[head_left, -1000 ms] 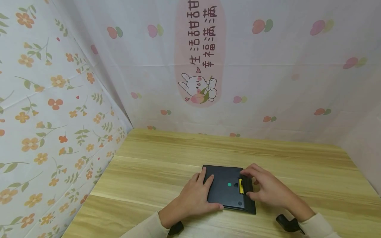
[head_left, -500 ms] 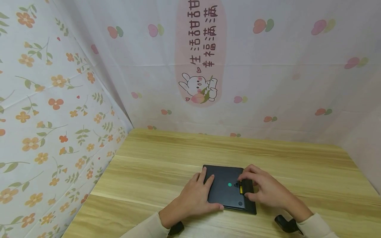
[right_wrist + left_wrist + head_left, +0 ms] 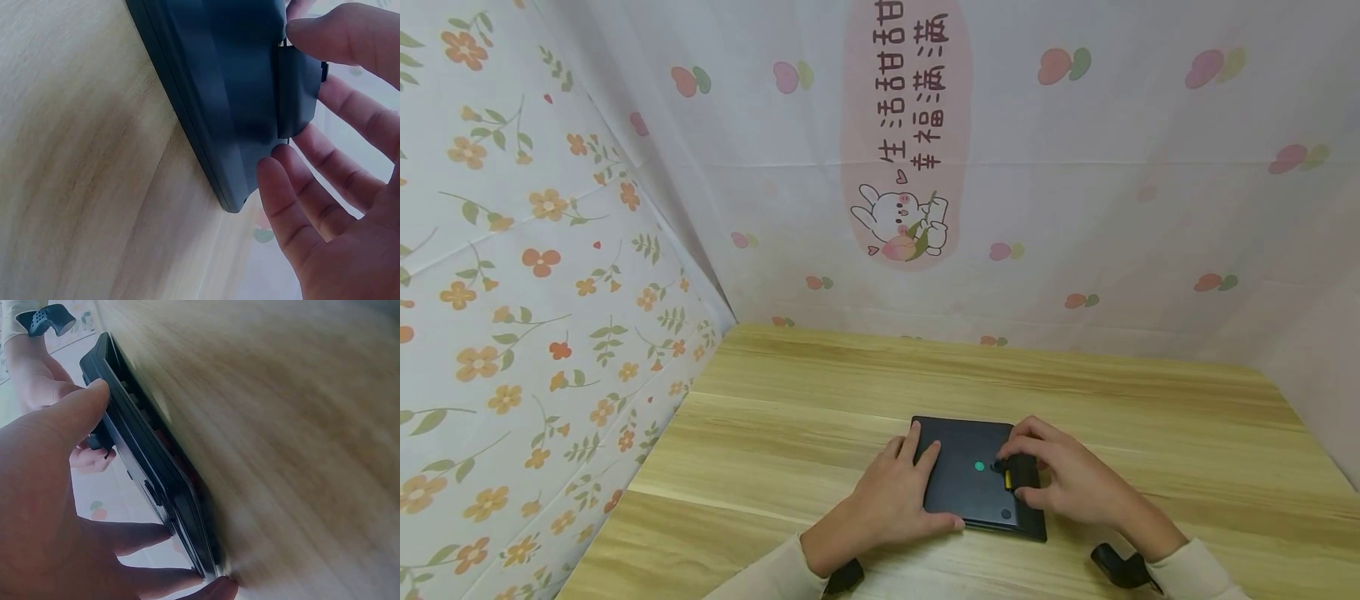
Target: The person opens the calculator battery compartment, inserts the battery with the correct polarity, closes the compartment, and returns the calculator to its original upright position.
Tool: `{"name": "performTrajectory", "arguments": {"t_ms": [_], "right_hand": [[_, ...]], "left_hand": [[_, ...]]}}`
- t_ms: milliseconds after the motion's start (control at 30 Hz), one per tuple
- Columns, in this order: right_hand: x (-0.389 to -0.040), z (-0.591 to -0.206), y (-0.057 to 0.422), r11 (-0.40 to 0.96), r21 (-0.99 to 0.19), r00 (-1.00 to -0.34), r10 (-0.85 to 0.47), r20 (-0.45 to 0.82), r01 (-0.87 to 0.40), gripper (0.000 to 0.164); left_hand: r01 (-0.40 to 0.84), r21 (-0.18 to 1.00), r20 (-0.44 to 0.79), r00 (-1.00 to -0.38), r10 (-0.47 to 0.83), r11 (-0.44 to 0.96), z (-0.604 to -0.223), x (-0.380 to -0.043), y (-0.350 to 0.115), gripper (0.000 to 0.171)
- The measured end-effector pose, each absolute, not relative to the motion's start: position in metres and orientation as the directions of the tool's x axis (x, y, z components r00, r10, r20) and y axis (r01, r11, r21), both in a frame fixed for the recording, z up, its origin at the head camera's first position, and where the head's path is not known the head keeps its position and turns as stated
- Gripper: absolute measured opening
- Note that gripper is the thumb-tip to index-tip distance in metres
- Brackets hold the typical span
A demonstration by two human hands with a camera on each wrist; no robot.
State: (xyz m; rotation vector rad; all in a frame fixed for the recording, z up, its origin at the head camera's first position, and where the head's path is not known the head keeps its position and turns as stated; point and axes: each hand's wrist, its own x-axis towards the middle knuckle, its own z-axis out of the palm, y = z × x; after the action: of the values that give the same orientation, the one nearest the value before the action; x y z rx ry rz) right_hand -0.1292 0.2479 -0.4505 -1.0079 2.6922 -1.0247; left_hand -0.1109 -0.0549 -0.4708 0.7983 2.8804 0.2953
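A black calculator [image 3: 951,487] lies face down on the wooden table; its keys [image 3: 142,411] show along the underside in the left wrist view. My left hand [image 3: 883,496] rests across its left part with spread, straight fingers, the thumb against the near edge. Near the right end, my right hand [image 3: 1071,475] pinches a small black battery cover [image 3: 299,90] between thumb and fingers. The cover stands tilted over the battery compartment, where part of a yellow battery [image 3: 1008,480] shows. A green round sticker [image 3: 979,467] marks the calculator's back.
The wooden table [image 3: 790,425] reaches to a patterned cloth [image 3: 1037,200] at the back and a flowered cloth [image 3: 542,275] on the left. Black wrist-worn devices, one of them a curved piece [image 3: 1120,567], sit at both wrists.
My right hand has brought the battery cover left over the compartment, hiding more of the yellow battery. Over the last half second it has shifted only slightly; my left hand has stayed in place.
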Motion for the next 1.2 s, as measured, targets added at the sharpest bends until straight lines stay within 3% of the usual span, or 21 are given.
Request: {"name": "performTrajectory", "arguments": {"t_ms": [1200], "right_hand": [[-0.1288, -0.4517, 0.2482, 0.616, -0.546, -0.789, -0.597, 0.147, -0.568, 0.044]], "left_hand": [[0.501, 0.219, -0.079, -0.846, 0.527, 0.837, -0.4681, -0.1123, -0.0547, 0.108]]}}
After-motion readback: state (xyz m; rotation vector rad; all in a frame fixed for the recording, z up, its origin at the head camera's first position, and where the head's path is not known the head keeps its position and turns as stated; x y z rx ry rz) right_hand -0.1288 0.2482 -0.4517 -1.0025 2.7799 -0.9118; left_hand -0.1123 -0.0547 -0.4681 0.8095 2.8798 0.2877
